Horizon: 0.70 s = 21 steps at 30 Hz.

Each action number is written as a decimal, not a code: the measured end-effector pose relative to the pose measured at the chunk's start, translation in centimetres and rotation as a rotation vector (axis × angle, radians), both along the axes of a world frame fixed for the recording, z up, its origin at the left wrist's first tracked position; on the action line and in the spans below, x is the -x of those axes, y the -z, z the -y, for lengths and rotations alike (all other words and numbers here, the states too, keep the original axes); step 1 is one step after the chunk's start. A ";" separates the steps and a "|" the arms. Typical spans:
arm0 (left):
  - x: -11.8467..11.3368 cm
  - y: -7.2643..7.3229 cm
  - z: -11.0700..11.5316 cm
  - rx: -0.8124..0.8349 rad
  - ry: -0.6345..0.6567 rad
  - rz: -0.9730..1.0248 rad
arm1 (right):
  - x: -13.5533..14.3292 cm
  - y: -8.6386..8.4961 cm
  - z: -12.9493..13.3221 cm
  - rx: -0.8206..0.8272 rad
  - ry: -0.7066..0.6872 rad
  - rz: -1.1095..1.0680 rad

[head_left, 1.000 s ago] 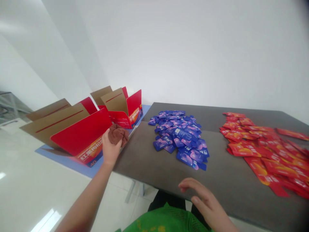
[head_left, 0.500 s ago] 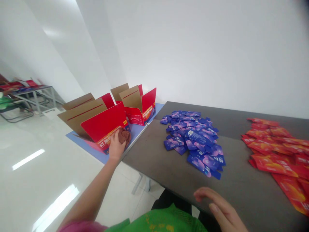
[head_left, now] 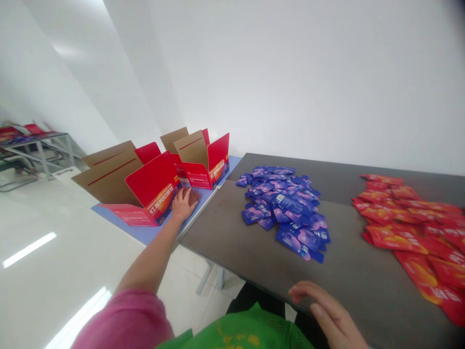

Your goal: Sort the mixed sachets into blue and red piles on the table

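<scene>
My left hand (head_left: 182,205) reaches out to the left and presses down on a crumpled brown cloth (head_left: 193,196), its fingers over it. The cloth lies on the blue tabletop (head_left: 144,234), close beside the printed side of the nearer red carton (head_left: 154,186). That carton stands with its flaps up. My right hand (head_left: 325,310) hovers by the front edge of the dark table (head_left: 225,228), fingers loosely bent, thumb apart, holding nothing. Nearest to it is a heap of blue-purple sachets (head_left: 286,208).
A second red carton (head_left: 203,172) with raised flaps stands behind the first. Red-orange pouches (head_left: 410,223) are piled on the right of the dark table. A white wall (head_left: 308,82) runs along the back. Another table (head_left: 36,140) stands far left.
My left hand has moved the cloth from against the carton's side down onto the blue tabletop, slightly right. The nearer carton now sits turned differently. My right hand has hardly moved.
</scene>
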<state>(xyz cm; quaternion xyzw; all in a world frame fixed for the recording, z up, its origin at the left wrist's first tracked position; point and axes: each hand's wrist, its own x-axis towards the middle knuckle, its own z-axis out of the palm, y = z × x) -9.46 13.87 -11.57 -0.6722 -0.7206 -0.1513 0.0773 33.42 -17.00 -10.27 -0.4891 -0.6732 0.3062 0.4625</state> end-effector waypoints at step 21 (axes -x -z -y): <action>-21.4 -6.1 8.2 -0.222 0.996 0.140 | -18.2 3.5 2.9 -0.071 1.053 0.728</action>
